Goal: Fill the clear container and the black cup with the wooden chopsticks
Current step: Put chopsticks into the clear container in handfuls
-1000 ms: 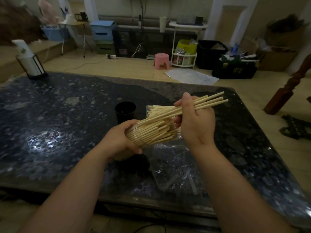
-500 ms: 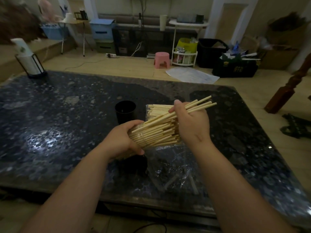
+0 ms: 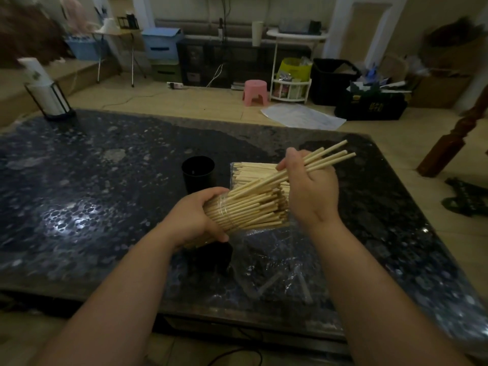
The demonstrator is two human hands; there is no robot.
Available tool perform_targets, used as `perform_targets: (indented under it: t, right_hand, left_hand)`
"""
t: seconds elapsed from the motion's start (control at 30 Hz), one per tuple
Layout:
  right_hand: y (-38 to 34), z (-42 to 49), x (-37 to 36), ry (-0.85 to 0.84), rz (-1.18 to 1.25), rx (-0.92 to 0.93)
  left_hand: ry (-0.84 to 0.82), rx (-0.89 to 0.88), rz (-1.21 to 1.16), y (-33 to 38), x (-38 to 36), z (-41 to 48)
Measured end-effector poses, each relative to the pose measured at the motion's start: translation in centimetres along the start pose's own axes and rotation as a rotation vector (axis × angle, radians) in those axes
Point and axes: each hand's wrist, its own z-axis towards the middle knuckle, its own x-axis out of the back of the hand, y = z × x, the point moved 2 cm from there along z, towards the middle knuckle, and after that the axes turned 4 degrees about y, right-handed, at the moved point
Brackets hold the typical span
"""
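the black cup (image 3: 198, 175) stands on the dark table (image 3: 105, 194), left of centre. it looks empty, so that half of the job seems not yet begun. just nearer, the left hand (image 3: 194, 220) wraps round what appears to be the clear container (image 3: 223, 206), tipped sideways above the table and crammed with wooden chopsticks (image 3: 250, 210); near full, i'd judge. the right hand (image 3: 311, 191) pinches a few more sticks (image 3: 330, 157) slanting into that bundle. behind it lies a plastic pack (image 3: 250, 169) holding further chopsticks. 1 crumpled wrapper (image 3: 277, 260) lies nearer.

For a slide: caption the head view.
Left hand holds clear container packed with wooden chopsticks; right hand grips several more; black cup behind.
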Motion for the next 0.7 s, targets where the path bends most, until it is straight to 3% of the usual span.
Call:
perform_targets:
  t: [0.2,0.27,0.33,0.43,0.53,0.7]
  right_hand:
    - [0.8,-0.9,-1.5,-0.405,0.041,-0.369]
    - [1.0,-1.0,-1.6,-0.447,0.038,-0.359]
    - [0.7,-1.0,-1.5,-0.364,0.185,-0.345]
    - [0.3,-0.6,-0.9,0.048,0.373,-0.324]
    - [0.0,-0.9,-1.3,0.090,0.215,-0.201]
    - [0.1,-1.2,-2.4,-0.367,-0.311,-0.050]
  left_hand:
    - [-0.010,0.003,-0.014,0.3,0.2,-0.3]
    - [-0.009,0.000,-0.016,0.3,0.2,-0.3]
    - [0.007,0.005,-0.029,0.2,0.2,-0.3]
    - [0.023,0.007,-0.027,0.0,0.2,-0.2]
    - [0.007,0.007,-0.017,-0.1,0.2,0.0]
    - [-0.019,0.001,-0.003,0.1,0.0,0.0]
